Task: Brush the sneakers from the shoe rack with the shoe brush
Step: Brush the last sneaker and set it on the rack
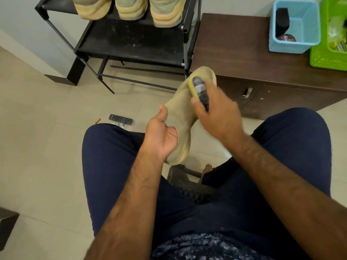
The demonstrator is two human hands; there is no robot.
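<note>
A dusty beige sneaker (181, 111) is held up in front of my knees, toe pointing away. My left hand (161, 136) grips its heel end from the left. My right hand (216, 113) holds the shoe brush (199, 89), yellow-edged with a dark back, pressed on the sneaker's toe area. Three more beige sneakers (129, 8) stand on the top shelf of the black shoe rack (131, 42) ahead.
A dark wooden cabinet (244, 59) stands right of the rack, carrying a blue bin (294, 27) and a green basket (332, 38). A remote control (120, 119) and a small battery (97, 120) lie on the tiled floor. A dark stool (187, 182) shows between my legs.
</note>
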